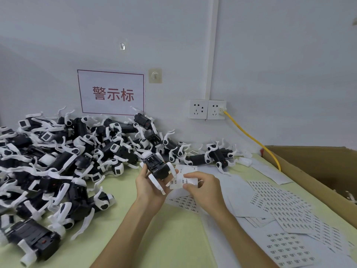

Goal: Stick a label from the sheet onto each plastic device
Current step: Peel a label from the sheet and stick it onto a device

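**newbie:** So what are the hands actually doing at this point?

**regular:** Both busy. The left hand (pixel 148 187) is palm-up with its fingers wrapped round one plastic device (pixel 157 169), a black body with white clips. It's held up off the worktop (pixel 173 244), just in front of the big pile. The right hand (pixel 204 190) pinches a small label sheet (pixel 182 179) between thumb and fingertips, right up against the device's right side. Can't tell whether a label is peeled off it, the print's too small to make out.

**newbie:** And the other devices?

**regular:** A huge heap of devices (pixel 63 157) covers the left side of the pale green worktop and runs along the wall. A few stragglers (pixel 216 155) lie by the wall behind the hands.

**newbie:** Any more labels around?

**regular:** Yeah, loads. Loose label sheets (pixel 286 209) lie flat on the right of the worktop, overlapping each other, and one pokes out from under the right hand. A cardboard box (pixel 318 171) sits at the right edge beside them. On the wall there's a sign (pixel 112 93) with red characters and a double socket (pixel 207 109). A yellow cable (pixel 251 138) is plugged into the socket's right half and slopes down to the box's near corner.
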A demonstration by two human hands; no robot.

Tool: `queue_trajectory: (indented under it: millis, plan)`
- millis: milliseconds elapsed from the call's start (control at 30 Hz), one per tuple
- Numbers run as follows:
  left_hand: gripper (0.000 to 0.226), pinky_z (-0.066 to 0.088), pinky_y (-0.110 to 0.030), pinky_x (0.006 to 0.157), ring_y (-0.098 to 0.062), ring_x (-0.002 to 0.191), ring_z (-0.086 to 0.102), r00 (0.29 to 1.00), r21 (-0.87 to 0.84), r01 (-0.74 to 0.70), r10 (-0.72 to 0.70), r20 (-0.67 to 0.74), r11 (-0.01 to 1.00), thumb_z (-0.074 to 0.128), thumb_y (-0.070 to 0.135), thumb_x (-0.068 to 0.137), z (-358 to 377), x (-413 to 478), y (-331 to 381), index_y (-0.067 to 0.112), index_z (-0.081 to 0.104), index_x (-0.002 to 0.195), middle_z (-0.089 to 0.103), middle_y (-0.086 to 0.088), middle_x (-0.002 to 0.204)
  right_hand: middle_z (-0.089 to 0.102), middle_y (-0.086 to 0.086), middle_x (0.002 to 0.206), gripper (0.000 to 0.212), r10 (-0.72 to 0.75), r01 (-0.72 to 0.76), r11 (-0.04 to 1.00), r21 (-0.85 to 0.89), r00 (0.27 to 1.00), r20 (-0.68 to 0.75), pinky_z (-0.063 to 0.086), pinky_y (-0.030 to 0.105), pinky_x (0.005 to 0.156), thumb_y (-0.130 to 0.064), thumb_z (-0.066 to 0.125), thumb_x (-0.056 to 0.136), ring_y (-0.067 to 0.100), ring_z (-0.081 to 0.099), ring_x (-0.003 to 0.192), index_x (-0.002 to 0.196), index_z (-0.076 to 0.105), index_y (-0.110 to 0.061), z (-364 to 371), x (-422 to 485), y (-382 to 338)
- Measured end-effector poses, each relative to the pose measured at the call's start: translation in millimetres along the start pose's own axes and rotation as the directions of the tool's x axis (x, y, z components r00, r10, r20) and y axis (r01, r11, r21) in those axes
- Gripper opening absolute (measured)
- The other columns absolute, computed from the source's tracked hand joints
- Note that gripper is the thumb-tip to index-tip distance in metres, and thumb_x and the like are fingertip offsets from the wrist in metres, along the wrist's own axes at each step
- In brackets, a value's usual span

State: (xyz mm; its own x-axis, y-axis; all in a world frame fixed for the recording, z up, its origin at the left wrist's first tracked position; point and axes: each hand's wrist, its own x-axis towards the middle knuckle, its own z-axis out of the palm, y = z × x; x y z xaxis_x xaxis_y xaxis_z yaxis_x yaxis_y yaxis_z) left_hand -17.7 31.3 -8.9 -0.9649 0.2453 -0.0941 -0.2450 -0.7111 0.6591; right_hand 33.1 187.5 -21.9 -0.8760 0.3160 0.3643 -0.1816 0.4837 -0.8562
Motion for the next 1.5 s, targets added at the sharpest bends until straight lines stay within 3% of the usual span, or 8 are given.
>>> queue_trajectory:
  millis: [67, 200, 300, 467, 633, 933, 1133, 1500]
  plan:
    - [0.059, 0.057, -0.043, 0.070, -0.032, 0.081, 0.074, 0.999, 0.038, -0.004, 0.003, 0.034, 0.999, 0.034, 0.055, 0.105, 1, -1, 1, 0.007, 0.069, 0.102, 0.075, -0.016, 0.094, 0.070, -0.012, 0.083, 0.026, 0.000, 0.000, 1.000, 0.013, 0.999, -0.033, 0.051, 0.017, 0.059, -0.013, 0.079, 0.081, 0.019, 0.065, 0.063, 0.099, 0.077, -0.031, -1, 1, 0]
    - [0.057, 0.055, -0.047, 0.077, -0.034, 0.084, 0.073, 0.995, 0.101, -0.024, 0.014, 0.097, 0.995, 0.035, 0.052, 0.105, 6, -5, 0, 0.006, 0.068, 0.108, 0.073, -0.018, 0.095, 0.072, -0.015, 0.091, 0.021, 0.011, -0.003, 0.997, 0.077, 0.995, -0.103, 0.045, 0.010, 0.059, -0.016, 0.078, 0.085, 0.006, 0.062, 0.048, 0.103, 0.077, -0.025, -5, 5, 2]
    - [0.057, 0.057, -0.048, 0.079, -0.037, 0.084, 0.072, 0.992, 0.106, -0.023, 0.009, 0.127, 0.994, 0.039, 0.050, 0.104, 9, -8, -3, 0.003, 0.071, 0.103, 0.071, -0.025, 0.095, 0.073, -0.014, 0.099, 0.017, -0.002, 0.004, 0.998, 0.065, 0.999, -0.034, 0.044, 0.009, 0.059, -0.019, 0.071, 0.091, 0.003, 0.060, 0.047, 0.107, 0.077, -0.022, -3, 5, 3]
    - [0.056, 0.062, -0.041, 0.069, -0.038, 0.083, 0.073, 0.989, 0.133, -0.044, 0.025, 0.144, 0.990, 0.047, 0.051, 0.097, 8, -8, -4, 0.006, 0.080, 0.088, 0.071, -0.028, 0.095, 0.052, -0.011, 0.091, 0.011, -0.080, 0.078, 0.994, -0.081, 0.997, -0.016, 0.036, 0.005, 0.066, -0.029, 0.070, 0.092, -0.009, 0.051, 0.075, 0.100, 0.077, -0.033, 4, 3, 2]
    - [0.054, 0.057, -0.046, 0.079, -0.039, 0.087, 0.069, 0.991, 0.112, -0.051, 0.036, 0.132, 0.992, 0.046, 0.053, 0.099, 7, -8, -4, 0.008, 0.075, 0.102, 0.068, -0.027, 0.101, 0.047, -0.016, 0.095, 0.008, -0.252, 0.228, 0.948, -0.221, 0.964, -0.084, 0.034, 0.004, 0.075, -0.028, 0.082, 0.081, -0.006, 0.044, 0.099, 0.086, 0.078, -0.031, -3, 6, 5]
    - [0.057, 0.060, -0.042, 0.062, -0.040, 0.074, 0.071, 0.986, 0.240, -0.115, 0.082, 0.143, 0.964, 0.034, 0.055, 0.104, 7, -6, -5, 0.010, 0.069, 0.107, 0.071, -0.024, 0.086, 0.065, -0.013, 0.084, 0.015, -0.200, 0.221, 0.963, -0.155, 0.969, 0.142, 0.041, 0.018, 0.064, -0.033, 0.082, 0.080, 0.012, 0.055, 0.072, 0.083, 0.075, -0.046, -9, 7, 5]
    - [0.056, 0.059, -0.038, 0.061, -0.031, 0.068, 0.069, 0.988, 0.299, -0.100, 0.060, 0.139, 0.949, 0.037, 0.053, 0.103, 6, -7, -6, 0.013, 0.074, 0.094, 0.071, -0.017, 0.079, 0.062, -0.015, 0.086, 0.008, -0.279, 0.331, 0.890, -0.313, 0.940, 0.198, 0.039, 0.019, 0.072, -0.034, 0.080, 0.082, 0.006, 0.048, 0.086, 0.088, 0.081, -0.028, -5, 6, 6]
    - [0.054, 0.058, -0.039, 0.066, -0.027, 0.073, 0.072, 0.995, 0.387, -0.095, 0.074, 0.068, 0.917, 0.043, 0.057, 0.101, 2, -4, -9, 0.014, 0.075, 0.106, 0.074, -0.010, 0.084, 0.063, -0.008, 0.070, 0.010, -0.294, 0.342, 0.908, -0.242, 0.932, 0.214, 0.047, 0.024, 0.062, -0.019, 0.070, 0.081, 0.008, 0.057, 0.064, 0.072, 0.076, -0.017, 1, 3, 8]
